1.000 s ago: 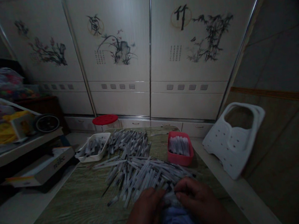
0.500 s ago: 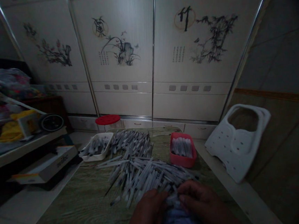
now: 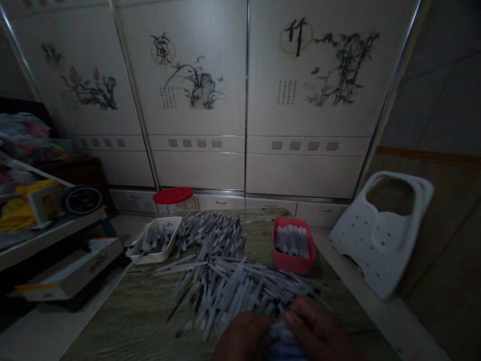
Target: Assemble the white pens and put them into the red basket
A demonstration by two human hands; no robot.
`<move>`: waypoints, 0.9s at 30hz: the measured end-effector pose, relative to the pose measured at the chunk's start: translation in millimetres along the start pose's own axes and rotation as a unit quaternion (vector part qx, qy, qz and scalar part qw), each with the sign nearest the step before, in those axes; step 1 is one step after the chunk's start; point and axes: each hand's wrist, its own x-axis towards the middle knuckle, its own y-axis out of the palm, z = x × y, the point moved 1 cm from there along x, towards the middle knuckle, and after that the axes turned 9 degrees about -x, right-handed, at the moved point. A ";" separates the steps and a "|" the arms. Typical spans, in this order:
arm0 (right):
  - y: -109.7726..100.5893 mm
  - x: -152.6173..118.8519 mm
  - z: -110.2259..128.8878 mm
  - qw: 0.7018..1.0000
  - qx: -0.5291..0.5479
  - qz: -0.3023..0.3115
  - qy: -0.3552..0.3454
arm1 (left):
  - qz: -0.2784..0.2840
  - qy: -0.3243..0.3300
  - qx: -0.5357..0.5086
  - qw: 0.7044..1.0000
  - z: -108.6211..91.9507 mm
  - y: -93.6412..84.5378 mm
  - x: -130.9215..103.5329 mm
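At the table's near edge, my left hand (image 3: 242, 343) and my right hand (image 3: 316, 331) are close together with curled fingers, one on each side of a pale translucent bundle (image 3: 281, 334). What exactly the fingers hold is dark and blurred. Just beyond them spreads a loose heap of thin pen-like sticks (image 3: 228, 288), pale with dark ends, reaching to the table's far side. A red basket (image 3: 295, 264) at the right has similar sticks standing in it. At the far left a white tray (image 3: 152, 257) has more lying in it.
The wood-patterned table (image 3: 111, 338) fills the lower middle. Behind it are a red stool (image 3: 173, 196) and a cabinet with painted doors (image 3: 201, 167). A white plastic seat (image 3: 380, 235) leans at the right. An open box (image 3: 72, 274) and a cluttered shelf (image 3: 39, 237) are at the left.
The whole view has shifted slightly, with things lower in the picture. My right hand's fingers have moved a little closer to my left hand over the bundle.
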 end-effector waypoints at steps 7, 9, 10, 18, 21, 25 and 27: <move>0.5 0.0 0.4 0.998 0.053 0.022 0.020 | 0.008 0.023 -0.049 0.999 4.9 -0.4 -6.8; -6.8 -1.4 2.5 0.997 0.074 0.027 0.018 | 0.014 0.012 -0.036 0.999 8.9 0.5 -7.4; -9.9 -2.0 3.2 0.997 0.073 0.027 0.009 | 0.025 0.000 -0.026 0.999 9.7 0.6 -7.0; 5.7 0.4 -6.7 1.000 -0.020 -0.008 -0.016 | 0.061 -0.025 -0.005 0.998 -10.2 -4.7 0.0; 11.4 0.9 -9.5 0.999 -0.026 -0.037 0.001 | 0.069 -0.043 0.009 0.997 -9.3 -4.2 -1.4; 3.6 -1.6 -6.8 1.000 -0.003 0.008 -0.026 | 0.078 -0.070 0.027 0.994 -5.5 -4.4 -2.5; 0.6 -2.6 -7.0 0.999 -0.011 0.029 -0.039 | 0.082 -0.077 0.028 0.993 -8.9 -6.0 -0.4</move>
